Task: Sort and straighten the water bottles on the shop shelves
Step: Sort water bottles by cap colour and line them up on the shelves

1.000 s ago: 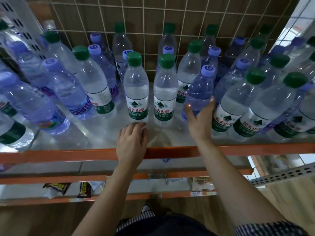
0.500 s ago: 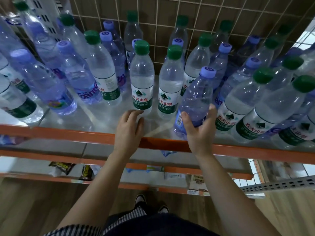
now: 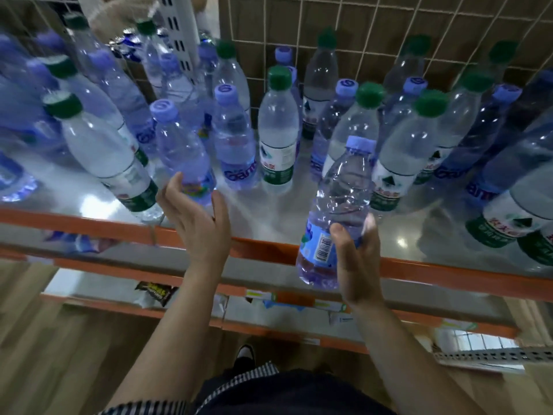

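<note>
Water bottles (image 3: 276, 127), green-cap & purple-cap mixed, are standing crowded on the top shelf (image 3: 269, 214), filling it back to the wire grid (image 3: 374, 34). The right hand (image 3: 356, 265) is gripping one purple-cap bottle (image 3: 341, 193) low on its body, w/ the thumb lying next to the barcode on the label & the fingers curling round the far side. That bottle is tilting, cap twd the other bottles. Its base is showing in front of the orange front rail (image 3: 89, 221), clear of the shelf surface. The left hand (image 3: 200, 223) is reaching over the rail w/ fingers straight, thumb spread apart, holding nothing. Its palm is facing the foot of a colourful-label bottle (image 3: 182, 154) at the shelf front; can't tell if they're touching. A green-cap bottle (image 3: 101, 151) is standing just left of that one. On a lower shelf (image 3: 98, 281) a dark snack packet (image 3: 154, 290) is lying.
</note>
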`<action>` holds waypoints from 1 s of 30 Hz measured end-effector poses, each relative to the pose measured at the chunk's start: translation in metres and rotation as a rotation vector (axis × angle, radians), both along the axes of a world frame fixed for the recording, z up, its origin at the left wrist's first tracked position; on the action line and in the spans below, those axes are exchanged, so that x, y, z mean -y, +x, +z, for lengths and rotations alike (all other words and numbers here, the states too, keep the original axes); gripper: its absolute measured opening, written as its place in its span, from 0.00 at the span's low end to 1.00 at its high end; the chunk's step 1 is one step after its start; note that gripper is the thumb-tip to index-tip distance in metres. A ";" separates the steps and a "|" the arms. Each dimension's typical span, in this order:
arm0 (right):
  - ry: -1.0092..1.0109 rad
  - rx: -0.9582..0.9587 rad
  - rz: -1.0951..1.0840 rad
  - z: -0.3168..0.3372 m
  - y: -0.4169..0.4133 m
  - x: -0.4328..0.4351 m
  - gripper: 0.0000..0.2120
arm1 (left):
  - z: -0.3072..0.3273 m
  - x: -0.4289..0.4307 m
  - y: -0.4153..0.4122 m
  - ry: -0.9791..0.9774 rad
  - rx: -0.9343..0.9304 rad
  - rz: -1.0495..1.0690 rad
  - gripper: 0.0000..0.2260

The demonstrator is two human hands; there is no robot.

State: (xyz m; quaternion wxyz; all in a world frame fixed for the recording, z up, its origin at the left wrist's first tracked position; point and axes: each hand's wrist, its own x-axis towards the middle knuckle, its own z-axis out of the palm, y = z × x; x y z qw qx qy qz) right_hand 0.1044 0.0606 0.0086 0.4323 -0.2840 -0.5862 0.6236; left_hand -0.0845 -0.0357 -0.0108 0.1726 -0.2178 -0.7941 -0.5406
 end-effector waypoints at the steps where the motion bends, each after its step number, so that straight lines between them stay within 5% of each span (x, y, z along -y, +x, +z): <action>1: -0.009 -0.003 -0.005 0.002 -0.010 0.007 0.21 | -0.002 0.002 -0.010 -0.010 0.018 -0.004 0.24; 10: -0.087 0.037 0.014 0.007 -0.064 0.053 0.22 | -0.010 0.009 -0.075 0.097 0.253 -0.380 0.40; 23: -0.153 0.013 0.090 0.015 -0.063 0.066 0.21 | 0.014 0.040 -0.071 0.046 0.228 -0.558 0.29; 30: -0.216 0.047 0.238 0.012 -0.052 0.074 0.24 | 0.033 0.093 -0.020 0.204 0.567 -0.670 0.21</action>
